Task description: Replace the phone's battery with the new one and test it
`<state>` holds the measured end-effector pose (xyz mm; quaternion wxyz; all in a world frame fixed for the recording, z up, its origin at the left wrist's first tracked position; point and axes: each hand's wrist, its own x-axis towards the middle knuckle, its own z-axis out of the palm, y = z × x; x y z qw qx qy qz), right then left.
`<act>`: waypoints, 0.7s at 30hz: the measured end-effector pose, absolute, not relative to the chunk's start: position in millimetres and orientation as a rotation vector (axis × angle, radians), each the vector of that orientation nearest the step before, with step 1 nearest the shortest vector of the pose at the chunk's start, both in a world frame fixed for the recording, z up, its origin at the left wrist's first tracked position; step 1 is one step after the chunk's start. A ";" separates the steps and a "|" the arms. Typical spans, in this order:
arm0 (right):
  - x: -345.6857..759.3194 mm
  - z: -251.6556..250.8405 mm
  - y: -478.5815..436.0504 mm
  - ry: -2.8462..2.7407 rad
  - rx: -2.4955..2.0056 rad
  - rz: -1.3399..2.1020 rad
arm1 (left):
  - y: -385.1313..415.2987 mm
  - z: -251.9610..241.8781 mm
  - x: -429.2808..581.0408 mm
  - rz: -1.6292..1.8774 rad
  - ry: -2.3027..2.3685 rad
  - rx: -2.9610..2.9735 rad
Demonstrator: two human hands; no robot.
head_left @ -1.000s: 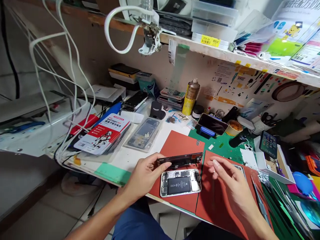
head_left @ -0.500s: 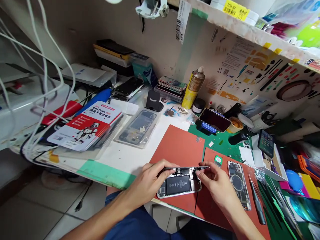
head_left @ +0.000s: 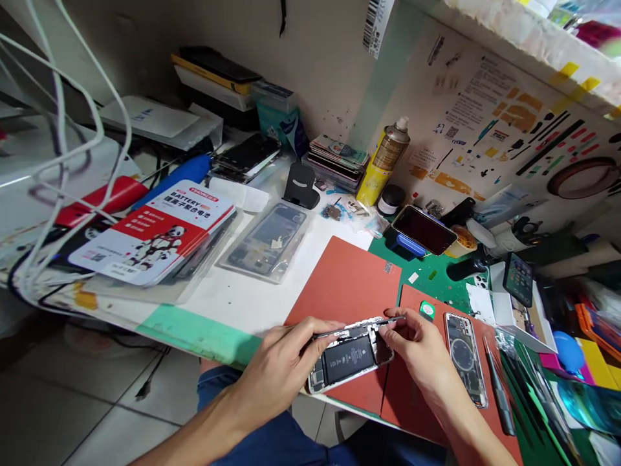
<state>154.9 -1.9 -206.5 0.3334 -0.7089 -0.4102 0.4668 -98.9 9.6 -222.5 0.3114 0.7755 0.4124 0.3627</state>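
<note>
An opened smartphone (head_left: 347,362) lies at the front of the red-brown mat, its black battery and inner parts exposed. Along its far edge a thin dark phone screen (head_left: 356,329) stands raised, seen nearly edge-on. My left hand (head_left: 284,362) is closed on the screen's left end, thumb on the near side, beside the phone frame. With thumb and fingers my right hand (head_left: 420,346) pinches the right end of the screen. Whether either hand also touches the frame is partly hidden. A second phone housing (head_left: 464,359) with a round coil lies right of my right hand.
A screwdriver (head_left: 499,388) and several tweezers (head_left: 543,408) lie at the right. Left on the white table are a battery box (head_left: 160,233) and a bagged phone back (head_left: 269,243). Behind stand a spray can (head_left: 385,158) and a propped phone (head_left: 424,230). White cables (head_left: 61,129) hang at the far left.
The phone has tilted, its right end now farther from me and its left end nearer. Both hands keep hold of the screen. My view has shifted slightly.
</note>
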 end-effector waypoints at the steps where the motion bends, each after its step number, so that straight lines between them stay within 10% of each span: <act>1: 153.9 -206.3 -0.6 -1.065 -1.857 1.218 | 10.1 -222.6 -99.0 0.964 1.086 2.055; 21: 144.5 -203.7 3.0 -1.120 -2.018 1.090 | 9.9 -234.7 -98.7 1.036 1.071 2.006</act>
